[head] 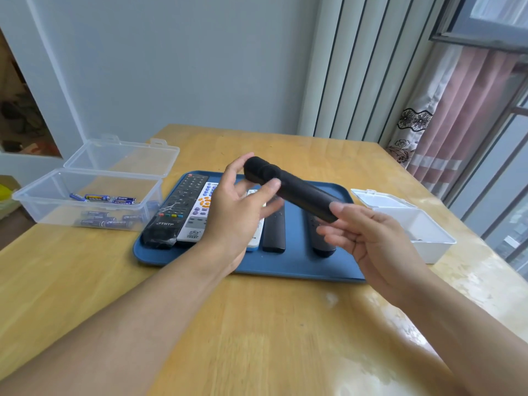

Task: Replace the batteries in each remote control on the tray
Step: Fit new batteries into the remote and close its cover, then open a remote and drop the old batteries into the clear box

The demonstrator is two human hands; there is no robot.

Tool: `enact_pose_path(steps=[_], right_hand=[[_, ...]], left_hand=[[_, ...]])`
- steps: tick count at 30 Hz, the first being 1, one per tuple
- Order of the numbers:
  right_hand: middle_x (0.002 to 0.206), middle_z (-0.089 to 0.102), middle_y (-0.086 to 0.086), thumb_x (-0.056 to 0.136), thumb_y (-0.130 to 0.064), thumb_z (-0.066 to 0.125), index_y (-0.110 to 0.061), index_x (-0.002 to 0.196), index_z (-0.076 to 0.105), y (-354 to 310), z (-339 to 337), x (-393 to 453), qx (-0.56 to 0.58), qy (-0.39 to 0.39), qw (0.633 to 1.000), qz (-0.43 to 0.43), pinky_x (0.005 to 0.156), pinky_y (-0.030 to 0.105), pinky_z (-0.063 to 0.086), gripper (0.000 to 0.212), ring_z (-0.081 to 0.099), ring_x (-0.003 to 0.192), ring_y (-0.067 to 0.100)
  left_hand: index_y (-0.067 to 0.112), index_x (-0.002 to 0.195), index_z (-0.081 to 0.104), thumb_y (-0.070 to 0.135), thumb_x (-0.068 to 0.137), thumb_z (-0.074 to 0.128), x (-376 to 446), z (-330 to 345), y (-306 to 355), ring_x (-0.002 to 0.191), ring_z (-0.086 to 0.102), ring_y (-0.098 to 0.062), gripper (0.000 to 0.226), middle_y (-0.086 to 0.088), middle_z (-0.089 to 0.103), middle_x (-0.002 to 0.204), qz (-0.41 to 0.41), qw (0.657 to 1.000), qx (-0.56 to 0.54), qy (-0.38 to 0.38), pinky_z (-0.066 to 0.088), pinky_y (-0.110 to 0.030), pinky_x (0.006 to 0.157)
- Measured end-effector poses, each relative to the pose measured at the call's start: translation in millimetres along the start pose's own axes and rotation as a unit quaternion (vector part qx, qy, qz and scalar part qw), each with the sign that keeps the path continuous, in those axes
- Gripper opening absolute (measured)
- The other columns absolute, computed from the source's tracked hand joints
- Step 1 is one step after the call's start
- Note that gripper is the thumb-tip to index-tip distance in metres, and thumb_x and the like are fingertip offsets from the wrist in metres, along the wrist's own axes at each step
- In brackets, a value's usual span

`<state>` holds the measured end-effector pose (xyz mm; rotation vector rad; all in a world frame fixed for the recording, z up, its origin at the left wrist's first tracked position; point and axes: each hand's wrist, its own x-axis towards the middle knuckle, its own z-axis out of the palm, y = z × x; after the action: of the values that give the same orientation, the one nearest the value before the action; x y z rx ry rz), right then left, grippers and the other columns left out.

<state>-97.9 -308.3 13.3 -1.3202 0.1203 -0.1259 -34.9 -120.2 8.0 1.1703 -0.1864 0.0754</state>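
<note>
Black remote point(288, 187) held above the tray's point(300, 267) far right corner, left hand point(237, 212) fingers curled round its far end, right hand point(368, 235) pinching the near end; light, rigid, smooth-looking, best gripped mid-body.

Your left hand point(238, 208) hides most of the small white remote point(255, 238) on the blue plastic tray point(294, 267). Your right hand point(371, 238) covers the middle of the grey rounded remote point(323, 250). What lies inside the white lidded box point(423, 232) is too dark to tell.
</note>
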Motion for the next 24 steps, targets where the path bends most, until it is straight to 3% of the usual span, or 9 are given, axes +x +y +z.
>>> enact_pose_path(steps=[2,4,6,8,12,17,20,24], right_hand=[[0.074,0.075,0.002,0.084,-0.016,0.077,-0.011,0.092,0.074,-3.1,-2.7,1.8,-0.089,0.088,0.987,-0.098,0.072,0.017,0.057,0.01,0.075,0.077,0.015],[0.077,0.076,-0.011,0.083,-0.017,0.08,-0.023,0.088,0.076,-3.5,-6.4,2.2,-0.25,0.153,0.934,-0.205,0.071,0.01,0.052,0.009,0.072,0.074,0.001],[0.077,0.075,-0.016,0.08,-0.017,0.082,-0.026,0.088,0.078,0.1,-8.8,1.8,-0.336,0.153,0.891,-0.264,0.072,0.009,0.051,0.013,0.071,0.074,-0.001],[0.079,0.074,-0.016,0.077,-0.017,0.084,-0.023,0.091,0.08,6.8,-9.5,3.0,-0.409,0.142,0.849,-0.303,0.074,0.01,0.049,0.016,0.071,0.076,0.004],[0.081,0.072,-0.011,0.074,-0.021,0.085,-0.022,0.094,0.08,19.3,-5.5,9.1,-0.552,0.108,0.746,-0.357,0.075,0.023,0.05,0.02,0.064,0.078,0.01],[0.078,0.072,-0.015,0.07,-0.039,0.088,-0.027,0.087,0.08,28.7,2.4,11.9,-0.648,0.038,0.645,-0.404,0.064,0.03,0.052,0.022,0.065,0.078,0.016],[0.081,0.072,-0.015,0.071,-0.046,0.086,-0.03,0.09,0.08,35.6,5.7,14.3,-0.681,0.005,0.62,-0.39,0.067,0.034,0.053,0.025,0.065,0.08,0.015],[0.076,0.071,-0.016,0.075,-0.045,0.083,-0.033,0.086,0.08,40.1,8.2,15.2,-0.689,-0.015,0.618,-0.377,0.067,0.028,0.05,0.017,0.063,0.078,0.012]], left_hand=[[0.026,0.143,0.052,0.007,0.099,0.062,5.1,-6.5,-2.1,0.107,0.068,-0.007,0.049,0.004,0.065,0.131,0.033,0.99,0.135,0.019,0.054,-0.028,0.096],[0.025,0.147,0.049,0.011,0.1,0.059,5.6,-12.8,-4.7,0.126,0.058,-0.008,0.049,0.008,0.057,0.142,0.083,0.944,0.32,0.004,0.044,-0.026,0.106],[0.026,0.147,0.049,0.017,0.101,0.056,0.9,-13.9,-6.9,0.143,0.041,-0.013,0.047,0.006,0.052,0.149,0.117,0.862,0.491,-0.052,0.029,-0.029,0.118],[0.027,0.148,0.048,0.024,0.103,0.052,-4.1,-12.5,-10.4,0.152,0.023,-0.013,0.046,0.007,0.044,0.156,0.124,0.787,0.595,-0.104,0.013,-0.033,0.124],[0.03,0.152,0.041,0.034,0.106,0.04,-6.9,-14.0,-15.3,0.156,0.002,-0.011,0.045,0.013,0.033,0.162,0.092,0.707,0.683,-0.158,-0.004,-0.045,0.126],[0.033,0.149,0.045,0.037,0.106,0.039,-9.4,-13.2,-14.7,0.156,0.003,-0.013,0.043,0.013,0.033,0.162,0.056,0.689,0.701,-0.176,-0.005,-0.048,0.125],[0.031,0.148,0.045,0.034,0.107,0.039,-9.7,-14.4,-15.0,0.156,0.005,-0.014,0.042,0.014,0.034,0.161,0.055,0.695,0.694,-0.18,-0.001,-0.047,0.126],[0.03,0.15,0.044,0.032,0.108,0.036,-9.4,-15.8,-16.1,0.156,0.005,-0.014,0.043,0.012,0.033,0.162,0.054,0.703,0.685,-0.185,0.001,-0.045,0.126]])
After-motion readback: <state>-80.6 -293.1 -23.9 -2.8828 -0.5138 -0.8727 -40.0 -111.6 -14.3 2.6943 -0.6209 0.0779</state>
